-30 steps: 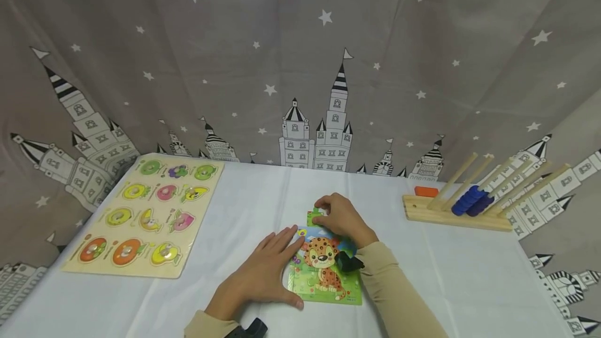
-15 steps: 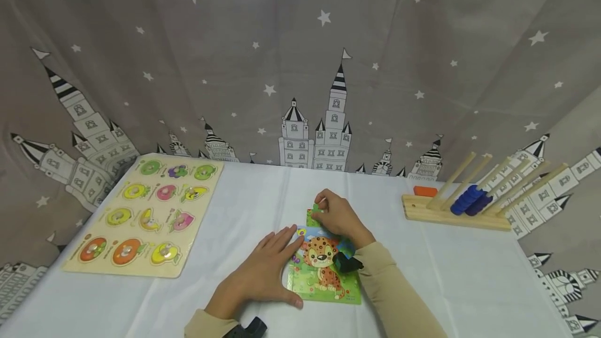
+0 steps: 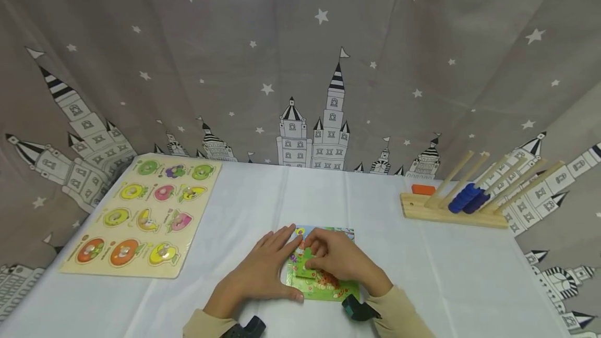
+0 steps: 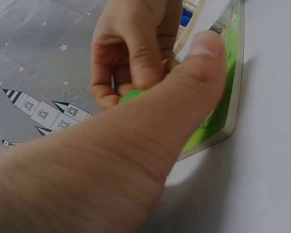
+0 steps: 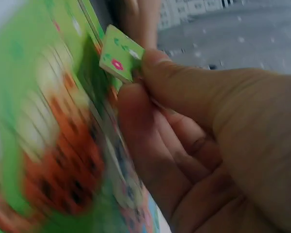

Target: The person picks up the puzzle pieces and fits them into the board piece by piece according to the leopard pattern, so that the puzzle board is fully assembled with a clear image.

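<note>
A jigsaw puzzle board (image 3: 324,294) with a spotted leopard cub on green lies flat on the table before me. My right hand (image 3: 346,257) pinches a green puzzle piece (image 5: 117,54) between thumb and fingertips, over the board's left half; the right wrist view shows a pink flower on it. My left hand (image 3: 263,270) lies along the board's left edge with fingers extended, its thumb near the lower left corner. Much of the leopard picture is hidden under my right hand in the head view. Left thumb and wrist cover part of the left wrist view.
A wooden fruit puzzle board (image 3: 155,218) lies at the left. At the right back stands a wooden peg rack (image 3: 451,215) with slanting rods and blue rings (image 3: 465,198). An orange block (image 3: 423,190) sits behind it. A grey castle-print curtain (image 3: 225,67) hangs behind the table.
My right hand has lifted the green puzzle piece from beyond the board's top edge and brought it toward me, over the board. The left hand has stayed in place.
</note>
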Demonstrator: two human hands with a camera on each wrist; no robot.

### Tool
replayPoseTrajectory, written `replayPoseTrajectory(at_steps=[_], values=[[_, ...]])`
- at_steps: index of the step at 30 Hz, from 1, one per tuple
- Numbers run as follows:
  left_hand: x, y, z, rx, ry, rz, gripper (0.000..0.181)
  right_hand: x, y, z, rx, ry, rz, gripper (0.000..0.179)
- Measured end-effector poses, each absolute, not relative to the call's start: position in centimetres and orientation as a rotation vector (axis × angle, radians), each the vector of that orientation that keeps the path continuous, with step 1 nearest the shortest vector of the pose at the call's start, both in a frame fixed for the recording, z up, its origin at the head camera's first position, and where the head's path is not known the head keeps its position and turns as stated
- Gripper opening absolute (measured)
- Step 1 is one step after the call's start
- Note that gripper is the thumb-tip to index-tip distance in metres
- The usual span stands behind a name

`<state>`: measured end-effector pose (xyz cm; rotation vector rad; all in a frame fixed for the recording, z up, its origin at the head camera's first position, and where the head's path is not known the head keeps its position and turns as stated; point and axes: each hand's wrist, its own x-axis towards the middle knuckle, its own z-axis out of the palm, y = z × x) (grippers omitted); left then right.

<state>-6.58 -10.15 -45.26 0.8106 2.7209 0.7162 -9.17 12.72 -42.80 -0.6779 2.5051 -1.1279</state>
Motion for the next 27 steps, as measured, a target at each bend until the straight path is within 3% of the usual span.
replayPoseTrajectory(at_steps=[13,27], values=[[-6.7,-10.3,-45.9,0.869,2.781,0.684,0.096,-8.1,11.4,-43.0,-0.759,2.517,-1.081,0.026],[-6.7,-10.3,-46.0,0.873,2.800,0.686,0.095,-7.9,11.2,-43.2,-0.725,2.559,-1.029,0.025]])
